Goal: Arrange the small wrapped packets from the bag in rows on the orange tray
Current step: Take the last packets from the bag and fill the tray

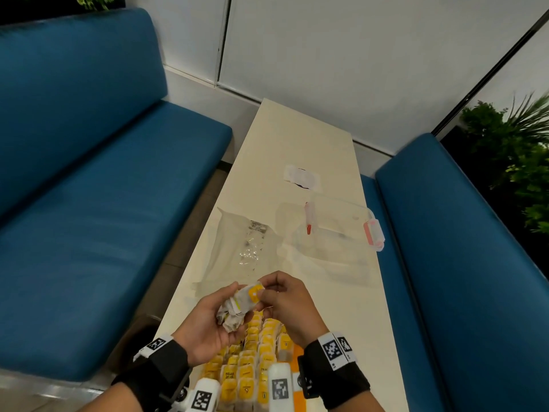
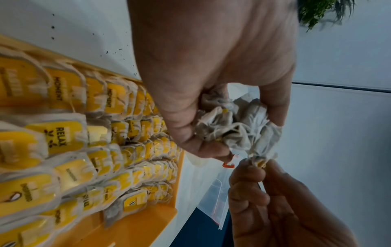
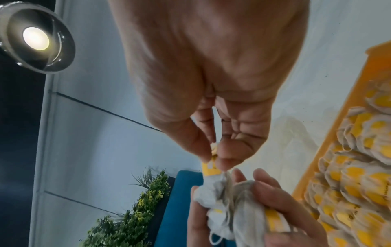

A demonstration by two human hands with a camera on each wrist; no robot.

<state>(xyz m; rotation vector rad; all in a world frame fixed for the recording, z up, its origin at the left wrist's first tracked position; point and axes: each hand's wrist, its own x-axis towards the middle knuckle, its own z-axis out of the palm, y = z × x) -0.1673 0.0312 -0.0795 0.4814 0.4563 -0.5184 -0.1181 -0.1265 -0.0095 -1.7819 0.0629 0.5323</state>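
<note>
Left hand (image 1: pixel 208 319) cups a crumpled bunch of packets (image 1: pixel 234 310) above the orange tray (image 2: pixel 135 224). Right hand (image 1: pixel 289 304) pinches one packet's yellow tag (image 1: pixel 256 292) between thumb and fingertips

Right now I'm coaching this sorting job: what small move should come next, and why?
Probably pull that one packet free with the right hand, which pinches its yellow tag, while the left hand holds the bunch. Then lay it on the orange tray, where bare space remains.

Café-style booth: blue benches (image 1: pixel 98 203), narrow table (image 1: pixel 297 162).
</note>
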